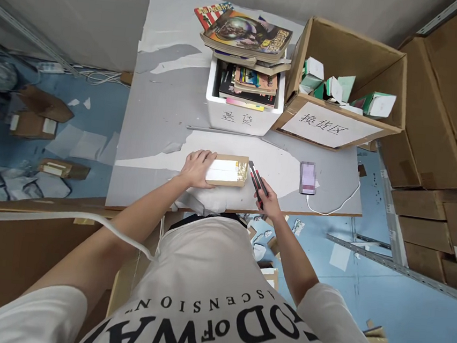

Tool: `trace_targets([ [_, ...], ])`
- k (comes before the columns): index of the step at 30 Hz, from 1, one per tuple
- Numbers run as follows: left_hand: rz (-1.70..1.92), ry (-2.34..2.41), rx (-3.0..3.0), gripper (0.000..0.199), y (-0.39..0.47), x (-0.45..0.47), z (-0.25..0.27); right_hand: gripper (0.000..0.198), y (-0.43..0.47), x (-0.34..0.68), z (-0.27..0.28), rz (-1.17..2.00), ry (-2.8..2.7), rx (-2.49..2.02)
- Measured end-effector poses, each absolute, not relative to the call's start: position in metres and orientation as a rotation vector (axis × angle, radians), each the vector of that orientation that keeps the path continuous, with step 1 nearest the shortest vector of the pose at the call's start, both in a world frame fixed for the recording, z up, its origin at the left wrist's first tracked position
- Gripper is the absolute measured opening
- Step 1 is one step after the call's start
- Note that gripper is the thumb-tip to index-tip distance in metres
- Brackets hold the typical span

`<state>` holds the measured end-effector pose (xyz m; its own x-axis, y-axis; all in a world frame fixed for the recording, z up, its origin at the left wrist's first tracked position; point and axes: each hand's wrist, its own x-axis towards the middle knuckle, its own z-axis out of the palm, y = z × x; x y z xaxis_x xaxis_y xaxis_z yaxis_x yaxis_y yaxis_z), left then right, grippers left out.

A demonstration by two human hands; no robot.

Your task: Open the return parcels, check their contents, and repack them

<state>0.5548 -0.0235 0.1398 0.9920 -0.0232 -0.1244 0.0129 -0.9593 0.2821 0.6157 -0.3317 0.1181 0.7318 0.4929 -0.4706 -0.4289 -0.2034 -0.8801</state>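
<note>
A small cardboard box point(227, 178) with a white label lies on the worn table top in front of me. My left hand point(199, 168) grips its left end, fingers at the far side and thumb at the near side. In my right hand point(267, 197) is a black and red box cutter point(257, 181), its tip pointing up and left beside the box's right end. Whether the tip touches the box I cannot tell.
Behind the box stand a white bin point(241, 120) piled with books point(245, 33) and an open carton point(338, 123) holding green-white boxes. A phone point(307, 178) on a charging cable point(332, 211) lies at the right. Cartons point(422, 212) are stacked right of the table point(153, 110).
</note>
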Motion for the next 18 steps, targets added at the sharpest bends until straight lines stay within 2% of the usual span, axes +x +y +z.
trace_targets([
  [7, -0.229, 0.101, 2.831, 0.113, -0.018, 0.567, 0.134, 0.079, -0.33, 0.647, 0.117, 0.958, -0.137, -1.607],
  [18, -0.22, 0.095, 2.811, 0.114, -0.018, 0.566, 0.129, 0.074, -0.367, 0.617, 0.125, 1.143, -0.199, -1.559],
])
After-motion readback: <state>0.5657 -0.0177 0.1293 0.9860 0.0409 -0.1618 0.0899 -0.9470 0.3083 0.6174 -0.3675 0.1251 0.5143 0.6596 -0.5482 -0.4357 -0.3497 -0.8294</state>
